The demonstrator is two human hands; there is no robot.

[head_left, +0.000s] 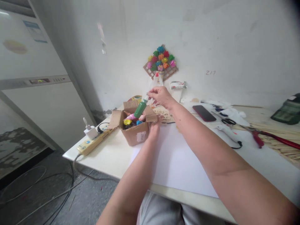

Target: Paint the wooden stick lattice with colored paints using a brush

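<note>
The right hand (159, 94) pinches the white cap of a green plastic bottle (140, 108), fingers closed, holding it tilted above an open brown cardboard box (134, 137) of colourful containers (131, 122). The left hand (155, 121) is at the box's right side; its fingers are partly hidden, their closure indeterminable.

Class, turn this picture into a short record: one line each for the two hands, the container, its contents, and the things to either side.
Right hand: pinches a green bottle by its pale top, tilted above the box
Left hand: beside the box, fingers partly hidden
Container: open cardboard box
Contents: several colourful items, partly hidden
Left side: yellow power strip
Right side: phone, black-handled scissors
</note>
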